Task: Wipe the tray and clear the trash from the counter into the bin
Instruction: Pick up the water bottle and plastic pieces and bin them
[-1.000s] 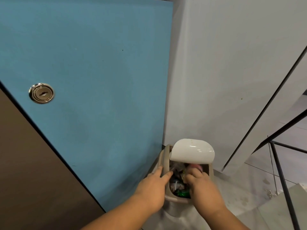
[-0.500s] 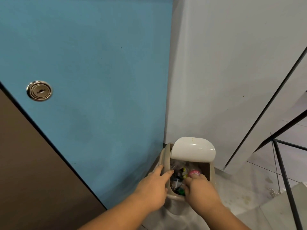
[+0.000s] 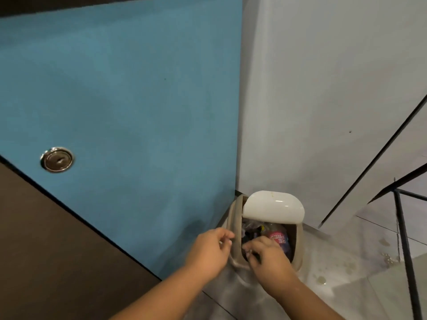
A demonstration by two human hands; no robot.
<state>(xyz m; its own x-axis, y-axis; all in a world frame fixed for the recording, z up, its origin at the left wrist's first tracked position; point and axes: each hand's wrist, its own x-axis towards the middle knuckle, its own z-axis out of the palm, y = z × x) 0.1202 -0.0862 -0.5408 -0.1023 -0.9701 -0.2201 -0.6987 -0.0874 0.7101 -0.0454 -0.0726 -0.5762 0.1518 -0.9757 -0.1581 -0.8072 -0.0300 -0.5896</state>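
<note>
A small beige bin [image 3: 231,229] stands on the floor in the corner, and its white swing lid [image 3: 273,207] is tipped back. Inside lies trash, including a pink and blue wrapper [image 3: 280,239] and dark scraps. My left hand [image 3: 208,252] hovers just left of the bin's rim with loosely curled fingers and nothing visible in them. Over the front of the opening is my right hand [image 3: 269,257], its fingers curled downward, and I see nothing held in it. No tray or counter is in view.
A blue cabinet door [image 3: 129,107] with a round metal lock [image 3: 57,160] fills the left, above a dark brown panel [image 3: 46,250]. A white wall [image 3: 323,88] rises behind the bin. A black metal frame [image 3: 403,239] stands at the right over a stained floor.
My left hand has come off the bin's rim and its fingers have curled. My right hand has drawn back from deep in the opening toward the front rim.
</note>
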